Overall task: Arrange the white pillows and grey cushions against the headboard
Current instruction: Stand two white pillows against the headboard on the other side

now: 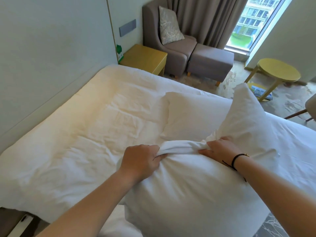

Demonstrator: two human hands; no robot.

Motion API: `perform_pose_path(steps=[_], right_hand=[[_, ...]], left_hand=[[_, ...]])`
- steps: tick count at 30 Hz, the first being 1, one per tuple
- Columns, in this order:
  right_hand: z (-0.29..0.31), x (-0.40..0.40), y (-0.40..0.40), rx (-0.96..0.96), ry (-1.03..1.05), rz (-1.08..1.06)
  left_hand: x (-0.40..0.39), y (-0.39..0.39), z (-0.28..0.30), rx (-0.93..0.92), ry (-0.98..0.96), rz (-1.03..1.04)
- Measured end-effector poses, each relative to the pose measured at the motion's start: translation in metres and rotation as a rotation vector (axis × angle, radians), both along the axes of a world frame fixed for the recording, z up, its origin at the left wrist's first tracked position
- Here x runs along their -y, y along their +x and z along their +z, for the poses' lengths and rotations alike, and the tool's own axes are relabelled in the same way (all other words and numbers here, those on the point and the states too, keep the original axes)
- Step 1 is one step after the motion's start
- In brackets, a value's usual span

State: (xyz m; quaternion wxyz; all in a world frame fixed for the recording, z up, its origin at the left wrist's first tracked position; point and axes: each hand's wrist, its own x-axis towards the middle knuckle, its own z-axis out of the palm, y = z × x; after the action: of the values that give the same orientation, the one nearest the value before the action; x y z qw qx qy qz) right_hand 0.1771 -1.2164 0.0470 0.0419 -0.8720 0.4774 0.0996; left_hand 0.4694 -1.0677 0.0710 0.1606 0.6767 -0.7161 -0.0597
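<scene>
A white pillow (pixel 196 182) is in our hands at the near edge of the bed (pixel 68 134), held up off the duvet with one corner pointing up toward the window. Our left hand (pixel 142 161) has its fingers curled tight into a bunched fold of the pillowcase along the top edge, and our right hand (pixel 220 147) clutches the same twisted fold just beside it, fingers closed on the cloth. A black cord bracelet (pixel 236 160) sits on our right wrist. A second white pillow (pixel 196 115) lies flat on the bed behind the one we hold, well away from the pale headboard (pixel 51 48) that runs along the left. The duvet between it and the headboard is creased. A grey patterned cushion (pixel 169 24) leans upright in the grey armchair (pixel 171 47) at the far side of the room, with a matching footstool (pixel 211 64) touching the chair's front. A yellow bedside table (pixel 145 58) stands between bed and armchair, and a round yellow side table (pixel 278 70) stands by the window.
</scene>
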Motion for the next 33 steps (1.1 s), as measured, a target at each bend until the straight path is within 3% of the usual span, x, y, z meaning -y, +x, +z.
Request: perform_pose_path(steps=[4,7,10,14,19,22,25,29,33], right_hand=[[0.047,-0.004,0.029,0.183,-0.113,-0.081],[0.077,-0.02,0.053,0.467,-0.034,-0.157],[0.089,-0.055,0.087,0.64,0.111,-0.143],[0.058,-0.108,0.154,0.463,0.22,0.004],[0.022,-0.129,0.197,0.402,0.151,0.055],[0.016,-0.126,0.175,0.438,0.057,0.037],[0.01,-0.117,0.128,0.324,0.001,0.012],[0.003,-0.101,0.07,0.144,0.037,0.018],[-0.007,-0.094,0.058,0.095,-0.036,0.053]], left_hand=[[0.005,0.037,0.055,0.097,-0.158,0.014],[-0.005,0.073,0.093,0.133,-0.239,0.023],[-0.023,0.127,0.118,0.12,-0.05,0.085],[-0.055,0.169,0.105,0.145,0.227,0.191],[-0.071,0.122,0.03,0.247,0.174,-0.016],[-0.07,0.107,0.006,0.229,0.088,0.031],[-0.067,0.109,0.002,0.22,0.009,0.076],[-0.06,0.114,0.005,0.283,0.045,0.07],[-0.053,0.107,0.007,0.293,0.078,0.065]])
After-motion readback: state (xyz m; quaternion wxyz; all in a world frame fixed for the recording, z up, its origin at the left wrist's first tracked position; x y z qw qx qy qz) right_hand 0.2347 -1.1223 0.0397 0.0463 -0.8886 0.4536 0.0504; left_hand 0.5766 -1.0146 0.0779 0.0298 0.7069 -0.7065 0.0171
